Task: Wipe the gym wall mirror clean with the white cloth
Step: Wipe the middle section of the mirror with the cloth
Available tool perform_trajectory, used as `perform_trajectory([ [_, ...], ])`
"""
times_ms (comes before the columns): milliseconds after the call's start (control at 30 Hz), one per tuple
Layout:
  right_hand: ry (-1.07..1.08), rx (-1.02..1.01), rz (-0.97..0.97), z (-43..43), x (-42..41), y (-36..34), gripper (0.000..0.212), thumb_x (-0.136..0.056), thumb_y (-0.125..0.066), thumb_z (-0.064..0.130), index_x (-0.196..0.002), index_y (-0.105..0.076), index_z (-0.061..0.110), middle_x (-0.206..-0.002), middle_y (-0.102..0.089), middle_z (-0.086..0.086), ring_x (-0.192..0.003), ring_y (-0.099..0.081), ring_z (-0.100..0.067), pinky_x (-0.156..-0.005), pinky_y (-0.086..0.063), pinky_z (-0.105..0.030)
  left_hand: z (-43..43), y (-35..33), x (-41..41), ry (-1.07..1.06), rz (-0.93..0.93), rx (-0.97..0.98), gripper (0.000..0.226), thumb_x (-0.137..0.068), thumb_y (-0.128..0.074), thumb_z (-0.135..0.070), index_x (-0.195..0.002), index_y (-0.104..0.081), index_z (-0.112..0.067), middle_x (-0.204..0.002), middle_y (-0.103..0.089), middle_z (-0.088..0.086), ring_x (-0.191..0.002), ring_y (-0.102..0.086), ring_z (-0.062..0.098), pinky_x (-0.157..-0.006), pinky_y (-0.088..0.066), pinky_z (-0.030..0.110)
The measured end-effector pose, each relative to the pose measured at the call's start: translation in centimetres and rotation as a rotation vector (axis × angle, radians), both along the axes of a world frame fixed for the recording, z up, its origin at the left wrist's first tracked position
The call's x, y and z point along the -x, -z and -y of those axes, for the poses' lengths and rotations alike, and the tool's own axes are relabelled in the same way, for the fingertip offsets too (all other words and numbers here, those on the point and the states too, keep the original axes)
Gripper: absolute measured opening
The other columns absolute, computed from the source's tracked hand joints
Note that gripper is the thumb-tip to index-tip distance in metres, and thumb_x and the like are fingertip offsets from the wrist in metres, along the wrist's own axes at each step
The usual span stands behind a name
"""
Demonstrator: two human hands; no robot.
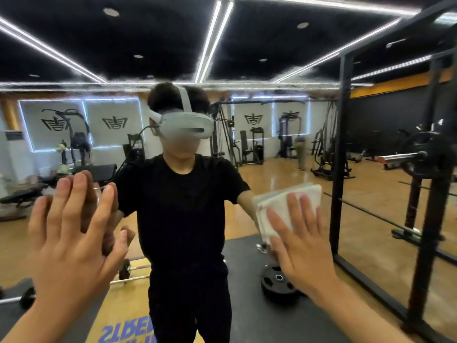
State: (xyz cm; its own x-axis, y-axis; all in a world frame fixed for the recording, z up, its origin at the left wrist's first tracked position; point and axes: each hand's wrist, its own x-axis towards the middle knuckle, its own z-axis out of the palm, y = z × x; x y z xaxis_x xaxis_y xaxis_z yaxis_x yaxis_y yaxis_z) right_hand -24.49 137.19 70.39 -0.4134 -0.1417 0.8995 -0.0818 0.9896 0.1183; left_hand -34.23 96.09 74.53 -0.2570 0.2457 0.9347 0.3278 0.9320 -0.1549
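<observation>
- Gym wall mirror [272,149]: fills the view ahead, and you face it square. By my reading, wiping is under way at mid-height, right of your reflection.
- Left hand [71,233]: raised, fingers straight and spread, fingertips meeting their reflection. It holds nothing and seems braced on the glass.
- Right hand [301,246]: palm forward, fingers straight, pressing flat, not curled round anything.
- White cloth [279,201]: folded pad, pinned between your right palm and the mirror. Next, slide it in even strokes and keep the pressure on, or it drops.
</observation>
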Motion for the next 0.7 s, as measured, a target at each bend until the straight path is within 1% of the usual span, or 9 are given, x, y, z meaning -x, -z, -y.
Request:
perform_trajectory([
  [67,0.003,0.132,-0.094,-1.7,0.4,-7.7,0.058,-0.113,-0.018,0.046,-0.168,-0.002,0.035,-0.177,0.007,-0.008,-0.163,0.007,-0.03,-0.129,-0.001,-0.061,-0.4,-0.6,-0.6,0.011,0.078,-0.018,0.072,-0.102,-0.041,-0.044,-0.165,-0.03,-0.012,-0.169,-0.021,0.03,-0.156,-0.015,0.057,-0.122,-0.009,0.077],
  [133,0.008,0.198,-0.132,-2.6,0.5,-13.8,0.059,-0.114,-0.017,0.046,-0.168,0.002,0.034,-0.176,0.013,-0.007,-0.162,0.014,-0.027,-0.129,0.007,-0.056,-1.6,-1.6,-3.3,0.067,0.055,-0.023,0.075,-0.094,-0.047,-0.041,-0.156,-0.042,0.0,-0.166,-0.025,0.034,-0.156,-0.017,0.056,-0.122,-0.012,0.075],
  [200,0.001,0.222,-0.162,-2.3,0.7,-14.2,0.059,-0.114,-0.018,0.044,-0.169,0.001,0.032,-0.176,0.012,-0.007,-0.162,0.015,-0.028,-0.129,0.006,-0.057,-2.5,-3.0,-6.1,0.084,0.0,-0.008,0.076,-0.091,-0.047,-0.041,-0.151,-0.049,0.005,-0.164,-0.028,0.036,-0.159,-0.012,0.05,-0.123,-0.011,0.071],
  [267,0.029,0.265,-0.156,-1.1,1.0,-8.8,0.059,-0.114,-0.02,0.041,-0.169,-0.003,0.029,-0.176,0.009,-0.011,-0.162,0.011,-0.032,-0.129,0.002,-0.06,-1.8,-1.9,-3.8,0.02,0.041,0.003,0.075,-0.093,-0.047,-0.042,-0.153,-0.047,0.002,-0.164,-0.028,0.036,-0.159,-0.012,0.051,-0.128,-0.003,0.062],
  [367,0.031,0.212,-0.01,0.7,0.1,4.2,0.061,-0.112,-0.023,0.04,-0.169,-0.004,0.029,-0.176,0.004,-0.015,-0.162,0.003,-0.039,-0.125,-0.009,-0.064,-0.4,-0.4,0.0,0.015,0.068,-0.009,0.072,-0.105,-0.037,-0.051,-0.167,-0.026,-0.016,-0.171,-0.015,0.03,-0.157,-0.012,0.057,-0.123,-0.007,0.077],
  [400,0.035,0.146,0.045,0.7,-0.6,7.4,0.059,-0.113,-0.021,0.042,-0.169,-0.006,0.03,-0.176,0.003,-0.014,-0.162,0.002,-0.039,-0.123,-0.012,-0.064,-0.3,-0.4,0.0,0.022,0.012,-0.011,0.071,-0.106,-0.036,-0.052,-0.169,-0.021,-0.021,-0.174,-0.012,0.025,-0.159,-0.01,0.052,-0.122,-0.012,0.078],
  [467,0.067,0.03,0.113,-0.3,-1.2,9.0,0.058,-0.113,-0.017,0.045,-0.169,-0.007,0.033,-0.176,0.002,-0.012,-0.162,0.001,-0.036,-0.125,-0.009,-0.06,-1.4,-0.7,-1.6,0.075,-0.123,-0.011,0.07,-0.105,-0.038,-0.045,-0.169,-0.019,-0.024,-0.176,-0.009,0.016,-0.163,-0.008,0.037,-0.127,-0.014,0.068],
  [567,0.057,0.087,0.027,-0.4,-0.3,0.9,0.06,-0.113,-0.017,0.046,-0.169,-0.002,0.033,-0.176,0.005,-0.013,-0.162,0.003,-0.037,-0.129,-0.002,-0.06,-2.8,-1.8,-4.4,0.137,-0.262,0.027,0.069,-0.104,-0.041,-0.041,-0.168,-0.023,-0.021,-0.177,-0.009,0.011,-0.163,-0.011,0.031,-0.129,-0.012,0.059],
  [700,0.011,0.298,-0.183,3.6,1.2,-14.8,0.061,-0.113,-0.015,0.048,-0.169,-0.003,0.028,-0.176,0.008,-0.012,-0.162,0.01,-0.033,-0.127,0.0,-0.065,-2.2,-1.6,-3.3,0.078,-0.237,0.034,0.066,-0.104,-0.043,-0.039,-0.165,-0.032,-0.015,-0.175,-0.016,0.017,-0.162,-0.015,0.035,-0.129,-0.014,0.058],
])
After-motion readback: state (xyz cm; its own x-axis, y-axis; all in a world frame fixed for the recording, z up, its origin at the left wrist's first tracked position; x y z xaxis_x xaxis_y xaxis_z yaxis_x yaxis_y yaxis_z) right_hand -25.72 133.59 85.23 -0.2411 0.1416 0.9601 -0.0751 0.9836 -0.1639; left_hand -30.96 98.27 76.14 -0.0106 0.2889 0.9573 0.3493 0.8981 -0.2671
